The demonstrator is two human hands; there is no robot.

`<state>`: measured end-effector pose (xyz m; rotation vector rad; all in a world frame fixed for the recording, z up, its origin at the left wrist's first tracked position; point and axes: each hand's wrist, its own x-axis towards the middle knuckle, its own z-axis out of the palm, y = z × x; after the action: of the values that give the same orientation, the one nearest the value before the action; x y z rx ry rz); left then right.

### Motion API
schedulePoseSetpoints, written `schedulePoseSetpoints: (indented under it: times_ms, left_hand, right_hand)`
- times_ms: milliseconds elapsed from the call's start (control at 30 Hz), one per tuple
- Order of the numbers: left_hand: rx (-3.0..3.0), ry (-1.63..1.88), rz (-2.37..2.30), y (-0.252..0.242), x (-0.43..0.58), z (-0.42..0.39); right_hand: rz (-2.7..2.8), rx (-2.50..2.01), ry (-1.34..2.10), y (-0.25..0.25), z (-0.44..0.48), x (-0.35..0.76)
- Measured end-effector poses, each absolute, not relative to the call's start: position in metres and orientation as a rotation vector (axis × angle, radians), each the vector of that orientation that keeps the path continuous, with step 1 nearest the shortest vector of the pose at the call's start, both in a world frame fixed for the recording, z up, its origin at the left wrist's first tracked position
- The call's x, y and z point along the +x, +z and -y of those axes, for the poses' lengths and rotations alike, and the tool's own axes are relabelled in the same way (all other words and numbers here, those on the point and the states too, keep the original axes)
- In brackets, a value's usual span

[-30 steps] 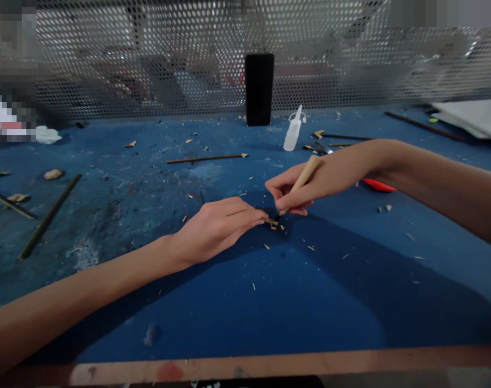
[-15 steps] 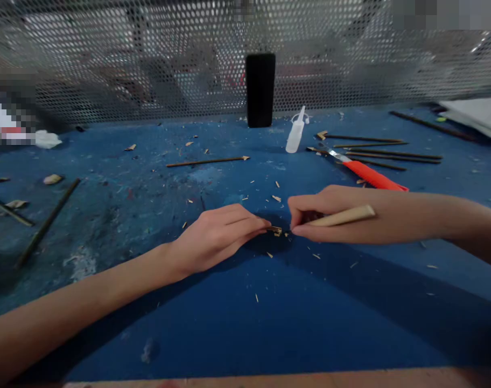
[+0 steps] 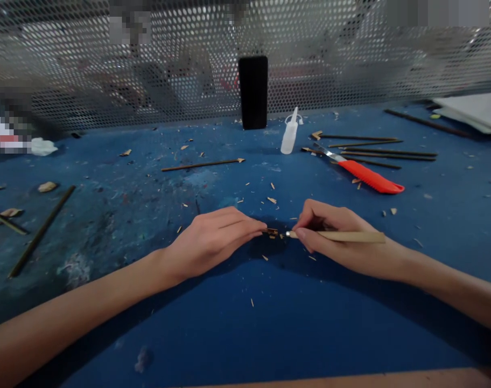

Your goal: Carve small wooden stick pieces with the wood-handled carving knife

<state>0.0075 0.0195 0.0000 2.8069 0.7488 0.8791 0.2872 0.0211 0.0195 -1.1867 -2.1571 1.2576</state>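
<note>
My left hand (image 3: 219, 237) rests on the blue tabletop, its fingers pinching a small brown wooden piece (image 3: 271, 231) whose right end sticks out from the fingertips. My right hand (image 3: 336, 231) is closed in a pen-like grip on a carving tool with a pale wooden handle (image 3: 350, 236). A short bit of shiny metal shows at the tool's tip, just right of the wooden piece; whether they touch I cannot tell. Pale shavings (image 3: 272, 200) lie around both hands.
Behind stand a black phone (image 3: 253, 92), leaning on a perforated metal screen (image 3: 181, 70), and a white nozzle bottle (image 3: 289, 134). Right are a red-handled knife (image 3: 370, 175) and several thin dark sticks (image 3: 391, 151). More sticks (image 3: 43, 229) lie left; one pointed stick (image 3: 201, 165) lies mid-table.
My right hand has turned and lowered, so the carving tool now lies nearly level and its metal tip shows. My left hand keeps its hold on the wooden piece. The view has shifted slightly.
</note>
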Motion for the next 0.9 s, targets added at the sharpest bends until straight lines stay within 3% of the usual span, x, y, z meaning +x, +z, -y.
schedulePoseSetpoints:
  times_ms: [567, 900]
  left_hand:
    - [2.794, 0.853, -0.712, -0.003, 0.005, -0.02]
    - [2.932, 0.732, -0.57, 0.008, 0.002, -0.022]
  right_hand:
    - [2.477, -1.102, 1.239, 0.041, -0.031, 0.288]
    - [2.927, -0.799, 1.525, 0.083, -0.097, 0.258]
